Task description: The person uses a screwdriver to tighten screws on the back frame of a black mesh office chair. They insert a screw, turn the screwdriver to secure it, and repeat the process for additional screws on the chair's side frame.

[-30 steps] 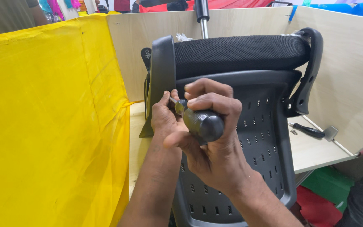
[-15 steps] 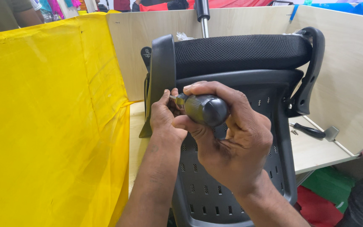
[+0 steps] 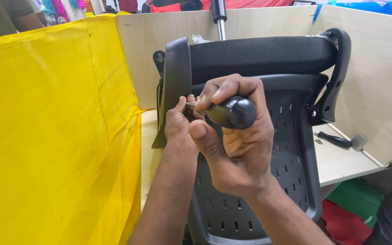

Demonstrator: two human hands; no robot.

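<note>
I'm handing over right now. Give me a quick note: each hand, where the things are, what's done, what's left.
Right hand: gripping the black screwdriver, tip at the left armrest.
Left hand: fingers pinch the shaft at the tip.
Office chair: lies on the wooden table, its perforated plastic shell facing the camera. A second tool lies to the right.
Done: driver seated. Left: whether the screw is tight cannot be seen; check it.

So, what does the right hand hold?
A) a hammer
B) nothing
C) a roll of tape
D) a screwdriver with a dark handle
D: the right hand grips a screwdriver by its dark rounded handle, its metal shaft pointing toward the chair's left armrest, while the left hand steadies the tip there.
</note>
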